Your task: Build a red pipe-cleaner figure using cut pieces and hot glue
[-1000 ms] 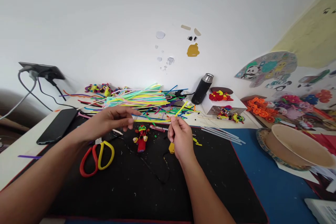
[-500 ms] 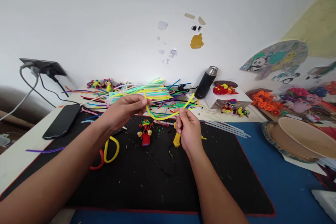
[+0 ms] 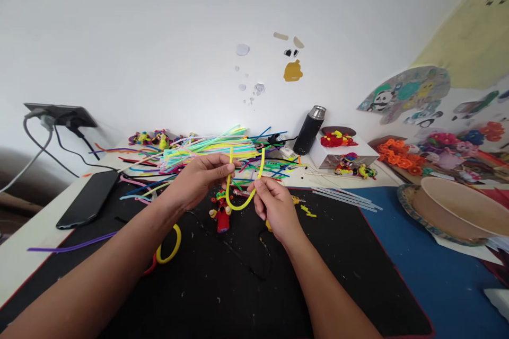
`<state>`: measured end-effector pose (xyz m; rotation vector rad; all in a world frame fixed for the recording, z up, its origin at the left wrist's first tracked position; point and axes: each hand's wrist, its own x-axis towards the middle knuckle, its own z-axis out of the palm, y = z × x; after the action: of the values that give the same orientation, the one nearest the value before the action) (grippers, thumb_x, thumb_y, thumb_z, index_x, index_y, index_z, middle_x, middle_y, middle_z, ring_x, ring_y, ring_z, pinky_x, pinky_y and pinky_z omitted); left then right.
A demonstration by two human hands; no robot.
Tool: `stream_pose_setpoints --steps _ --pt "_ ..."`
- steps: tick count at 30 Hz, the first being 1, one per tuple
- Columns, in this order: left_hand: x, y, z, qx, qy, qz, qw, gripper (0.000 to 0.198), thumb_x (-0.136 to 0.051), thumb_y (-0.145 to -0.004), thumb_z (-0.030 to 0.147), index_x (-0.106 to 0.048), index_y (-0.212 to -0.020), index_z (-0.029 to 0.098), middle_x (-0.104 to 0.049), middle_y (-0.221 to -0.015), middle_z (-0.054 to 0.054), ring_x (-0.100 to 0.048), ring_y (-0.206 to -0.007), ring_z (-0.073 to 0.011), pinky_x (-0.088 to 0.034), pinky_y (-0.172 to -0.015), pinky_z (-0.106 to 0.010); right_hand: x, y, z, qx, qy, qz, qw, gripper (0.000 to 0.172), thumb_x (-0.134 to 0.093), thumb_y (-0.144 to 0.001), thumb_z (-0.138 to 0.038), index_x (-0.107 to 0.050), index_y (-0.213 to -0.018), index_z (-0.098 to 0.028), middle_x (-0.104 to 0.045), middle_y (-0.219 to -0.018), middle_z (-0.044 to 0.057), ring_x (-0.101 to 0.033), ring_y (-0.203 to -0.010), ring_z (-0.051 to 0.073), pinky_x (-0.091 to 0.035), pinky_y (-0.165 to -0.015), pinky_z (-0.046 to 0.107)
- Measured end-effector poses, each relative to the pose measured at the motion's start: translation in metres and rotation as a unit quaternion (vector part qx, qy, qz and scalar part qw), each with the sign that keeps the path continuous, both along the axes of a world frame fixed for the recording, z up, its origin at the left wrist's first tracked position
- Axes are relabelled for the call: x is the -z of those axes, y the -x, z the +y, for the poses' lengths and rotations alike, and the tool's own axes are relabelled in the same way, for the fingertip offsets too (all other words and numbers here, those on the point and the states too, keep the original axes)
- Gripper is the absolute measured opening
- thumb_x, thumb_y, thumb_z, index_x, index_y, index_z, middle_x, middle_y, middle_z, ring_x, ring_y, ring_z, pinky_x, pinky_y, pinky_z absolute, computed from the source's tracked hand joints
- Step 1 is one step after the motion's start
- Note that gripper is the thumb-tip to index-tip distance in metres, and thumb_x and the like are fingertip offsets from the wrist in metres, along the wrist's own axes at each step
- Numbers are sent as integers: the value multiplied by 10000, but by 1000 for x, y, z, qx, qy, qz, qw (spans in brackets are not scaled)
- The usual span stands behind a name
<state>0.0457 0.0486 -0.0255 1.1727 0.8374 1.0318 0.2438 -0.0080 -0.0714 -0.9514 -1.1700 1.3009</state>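
Note:
A yellow pipe cleaner [image 3: 239,207], bent into a U, hangs between my two hands above the black mat [image 3: 222,296]. My left hand [image 3: 209,174] pinches one arm of the U near its upper end. The other arm is gripped between thumb and finger of my right hand [image 3: 274,202]. Below them a small red figure [image 3: 223,221] with a green and red head stands on the mat, partly covered by the U. A yellow-handled tool [image 3: 269,226] is mostly hidden behind my right hand. Scissors with yellow and red handles [image 3: 170,246] lie partly under my left forearm.
Bundled pastel pipe cleaners [image 3: 207,149] lie along the back. A black thermos [image 3: 310,130] stands beside a white box [image 3: 344,156]. Clear glue sticks [image 3: 345,197], a phone [image 3: 88,198] and a bowl [image 3: 465,206] surround the mat. Yellow scraps [image 3: 308,211] lie right of my right hand.
My hands have come closer together, bending the yellow pipe cleaner from a wide, shallow curve into a narrow U. The view has shifted slightly.

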Motion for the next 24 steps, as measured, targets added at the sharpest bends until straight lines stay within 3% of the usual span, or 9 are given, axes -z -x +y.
stream_pose_setpoints --steps 6,14,24 --pt "1 -4 -2 -1 -8 14 1000 385 -984 -654 464 -794 -793 159 -730 -802 -27 -590 -609 -114 -510 -577 -248 -2 8 -5 -15 -11 -62 998 475 -637 -954 -653 -669 -843 -192 -460 -468 -91 -352 -375 86 -256 -411 218" --pt "-1 -11 -6 17 -2 34 999 437 -1026 -536 481 -797 -751 176 -659 -686 14 -547 -579 -101 -487 -532 -220 -1 13 -9 -36 -23 -110 993 500 -606 -970 -674 -672 -833 -197 -459 -482 -83 -370 -411 99 -273 -444 227" --pt "3 -9 -6 64 -16 49 997 397 -988 -616 464 -820 -803 156 -701 -721 -21 -525 -562 -98 -421 -510 -216 1 16 -10 -54 -20 -115 992 513 -609 -964 -691 -668 -829 -199 -467 -485 -81 -382 -413 104 -292 -456 232"
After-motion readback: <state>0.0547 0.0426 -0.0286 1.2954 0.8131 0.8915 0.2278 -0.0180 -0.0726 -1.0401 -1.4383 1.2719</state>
